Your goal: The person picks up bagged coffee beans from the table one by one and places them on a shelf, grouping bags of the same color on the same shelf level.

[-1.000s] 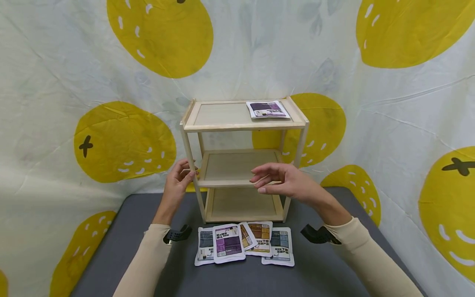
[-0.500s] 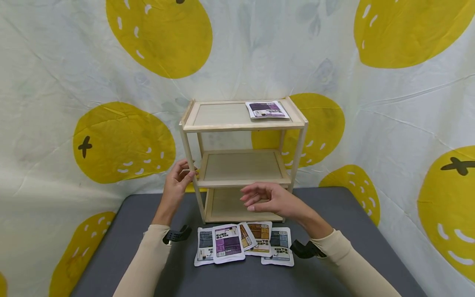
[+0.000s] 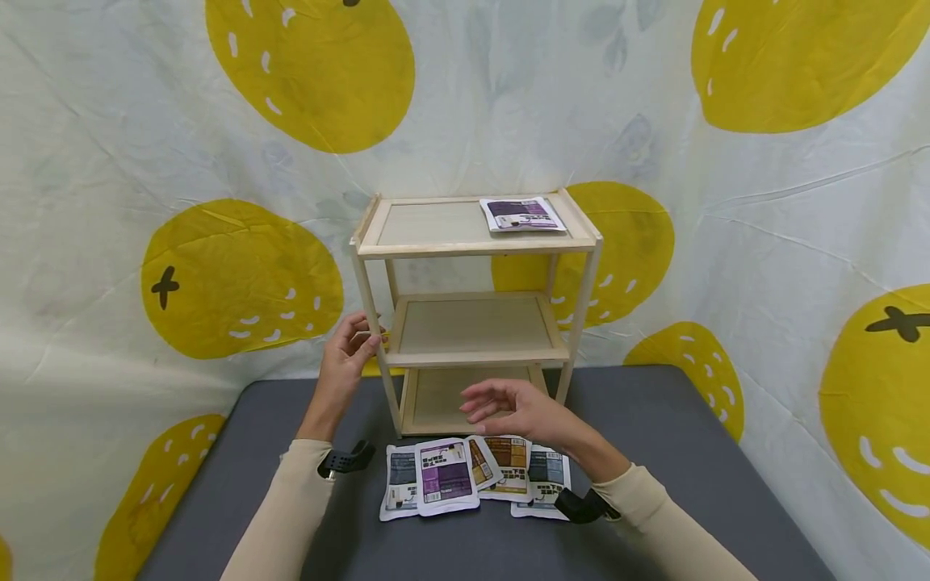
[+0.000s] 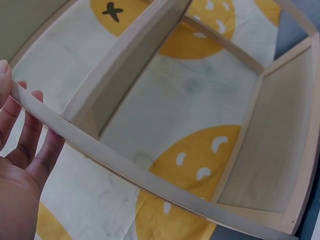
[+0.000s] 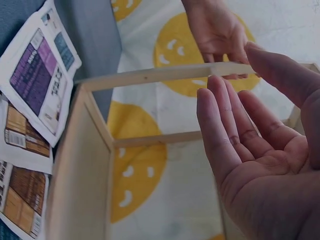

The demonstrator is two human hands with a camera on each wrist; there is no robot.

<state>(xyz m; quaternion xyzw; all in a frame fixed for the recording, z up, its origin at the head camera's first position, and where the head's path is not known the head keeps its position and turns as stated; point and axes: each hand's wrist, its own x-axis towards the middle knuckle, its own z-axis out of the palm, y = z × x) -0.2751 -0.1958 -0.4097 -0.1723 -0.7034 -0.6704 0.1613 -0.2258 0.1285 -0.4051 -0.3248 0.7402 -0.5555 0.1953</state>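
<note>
A three-tier wooden shelf [image 3: 479, 359] stands at the back of the table. My left hand [image 3: 344, 363] holds its front left post [image 4: 130, 167], thumb on one side and fingers behind in the left wrist view. My right hand [image 3: 519, 411] hovers in front of the bottom tier with fingers loosely bent and nothing in them; its palm [image 5: 270, 185] shows bare in the right wrist view. Just below it lie flat printed pouches: a purple one [image 3: 447, 476] overlapping a dark blue one [image 3: 401, 488], brown ones [image 3: 508, 468], and another blue one [image 3: 546, 476] partly behind the right wrist strap.
On the right side of the shelf's top tier lies a purple pouch [image 3: 523, 215], seemingly on another. The grey table [image 3: 407, 553] extends around the shelf. A white cloth [image 3: 465, 97] with yellow fruit shapes hangs behind and at both sides.
My right hand has come down and slightly left, from in front of the middle tier to just above the pouches. The left hand has stayed on the post.
</note>
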